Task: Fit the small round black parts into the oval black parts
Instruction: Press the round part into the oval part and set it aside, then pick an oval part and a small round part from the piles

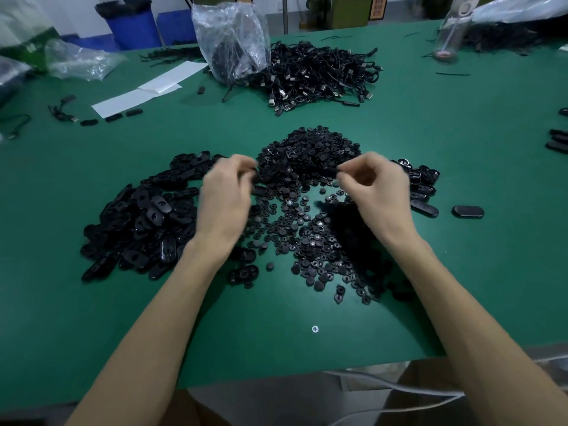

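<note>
A heap of small round black parts (307,167) fills the middle of the green table (461,149) and spreads toward me. Oval black parts (144,222) lie piled at the left, and a smaller group of ovals (422,182) lies at the right. My left hand (226,198) hovers at the left edge of the round heap, blurred, fingers curled with something small and black at the fingertips. My right hand (376,189) is over the heap's right side and pinches a black part (330,171) between thumb and fingers.
A pile of black cables (319,75) and a clear plastic bag (230,38) stand at the back. White paper (147,90) lies back left. A single oval (467,211) rests at the right. A screw head (315,329) sits in the table near me. The table's front edge is close below my forearms.
</note>
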`<control>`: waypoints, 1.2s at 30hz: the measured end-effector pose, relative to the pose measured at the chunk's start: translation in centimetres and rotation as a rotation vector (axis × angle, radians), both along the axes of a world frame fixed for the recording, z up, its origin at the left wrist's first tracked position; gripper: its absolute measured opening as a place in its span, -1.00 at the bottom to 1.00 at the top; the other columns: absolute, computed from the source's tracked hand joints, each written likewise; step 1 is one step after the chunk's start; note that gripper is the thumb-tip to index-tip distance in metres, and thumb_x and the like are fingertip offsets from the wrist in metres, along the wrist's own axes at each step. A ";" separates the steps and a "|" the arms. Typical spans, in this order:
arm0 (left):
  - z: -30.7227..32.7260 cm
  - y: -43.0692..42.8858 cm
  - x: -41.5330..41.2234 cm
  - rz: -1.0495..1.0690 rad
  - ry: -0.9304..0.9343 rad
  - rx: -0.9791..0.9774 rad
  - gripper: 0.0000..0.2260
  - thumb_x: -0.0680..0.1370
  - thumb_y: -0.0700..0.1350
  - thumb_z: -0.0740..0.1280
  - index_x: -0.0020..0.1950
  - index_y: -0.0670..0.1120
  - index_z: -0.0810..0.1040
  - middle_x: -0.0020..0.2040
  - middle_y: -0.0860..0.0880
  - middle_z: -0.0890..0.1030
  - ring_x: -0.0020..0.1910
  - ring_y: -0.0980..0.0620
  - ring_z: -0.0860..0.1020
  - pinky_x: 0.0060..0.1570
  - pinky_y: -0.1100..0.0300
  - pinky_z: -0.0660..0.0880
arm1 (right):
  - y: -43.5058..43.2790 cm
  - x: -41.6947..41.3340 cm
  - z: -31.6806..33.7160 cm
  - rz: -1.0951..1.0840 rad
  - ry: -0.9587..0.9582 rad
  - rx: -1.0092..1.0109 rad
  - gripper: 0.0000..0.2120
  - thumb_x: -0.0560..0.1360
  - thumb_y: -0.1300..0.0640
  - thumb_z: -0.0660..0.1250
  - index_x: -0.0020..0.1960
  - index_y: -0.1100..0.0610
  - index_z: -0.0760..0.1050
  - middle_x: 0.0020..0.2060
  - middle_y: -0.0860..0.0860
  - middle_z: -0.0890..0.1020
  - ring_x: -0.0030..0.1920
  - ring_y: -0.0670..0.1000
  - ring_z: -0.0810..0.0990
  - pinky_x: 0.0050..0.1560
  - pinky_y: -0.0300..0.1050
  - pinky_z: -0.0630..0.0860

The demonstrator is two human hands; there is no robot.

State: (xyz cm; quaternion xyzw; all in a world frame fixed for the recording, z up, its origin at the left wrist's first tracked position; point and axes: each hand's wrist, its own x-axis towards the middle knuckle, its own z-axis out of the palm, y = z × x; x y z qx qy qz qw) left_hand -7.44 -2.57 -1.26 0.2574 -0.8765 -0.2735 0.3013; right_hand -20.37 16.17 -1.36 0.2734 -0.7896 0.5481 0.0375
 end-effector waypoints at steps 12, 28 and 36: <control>-0.4 -4.7 1.9 0.399 -0.453 -0.272 -0.79 0.67 -0.33 0.21 0.19 -0.33 0.60 0.16 -0.35 0.57 0.19 -0.35 0.51 0.25 -0.19 0.43 | 2.6 -3.2 -0.8 -0.452 0.188 0.438 -0.75 0.60 0.36 0.19 0.19 0.28 0.58 0.16 0.26 0.53 0.21 0.26 0.43 0.21 0.05 0.36; -1.1 1.6 -0.6 -0.215 0.187 0.030 -0.96 0.65 -0.15 0.41 0.07 -0.06 0.57 -0.04 0.01 0.63 -0.12 0.13 0.59 -0.05 0.42 0.48 | -0.7 -0.7 -1.7 0.094 0.287 0.494 -0.78 0.53 -0.10 0.47 0.10 -0.02 0.68 0.00 -0.09 0.48 0.14 0.01 0.32 0.08 -0.09 0.13; -1.0 3.4 -0.9 -0.429 0.281 0.573 -0.78 0.63 -0.26 0.42 0.28 -0.20 0.60 -0.08 -0.13 0.70 -0.17 -0.11 0.74 -0.20 0.16 0.64 | -0.9 -0.5 -1.5 0.125 0.156 0.445 -0.92 0.52 0.04 0.51 -0.09 -0.04 0.62 -0.09 -0.08 0.53 0.08 -0.01 0.34 0.13 -0.05 0.28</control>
